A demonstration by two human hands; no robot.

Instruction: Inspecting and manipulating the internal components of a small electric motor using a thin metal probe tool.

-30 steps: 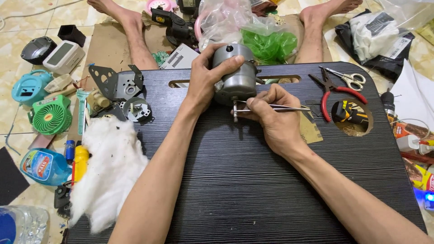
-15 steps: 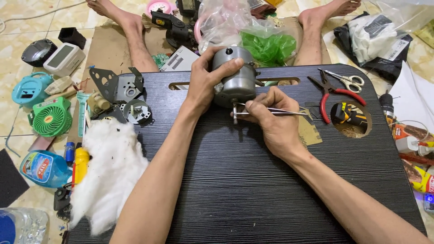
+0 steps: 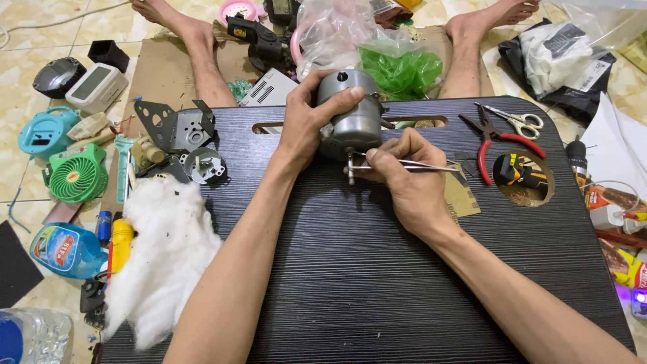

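A grey metal motor (image 3: 352, 116) with a short shaft pointing down stands over the far part of a black lap table (image 3: 377, 269). My left hand (image 3: 306, 121) wraps around its left side and top and holds it. My right hand (image 3: 404, 178) pinches thin metal tweezers (image 3: 411, 164), whose tips reach left to the shaft just under the motor. The hand's heel rests on the table.
Red-handled pliers (image 3: 486, 141) and small scissors (image 3: 519, 123) lie at the table's far right, near a round hole. Metal brackets (image 3: 176, 131) and a white cotton wad (image 3: 162, 249) sit at the left. A green mini fan (image 3: 77, 176), bottles and clutter cover the floor.
Both hands and the motor hold nearly the same place. The tweezers stay at the shaft, with only slight shifts of the right fingers.
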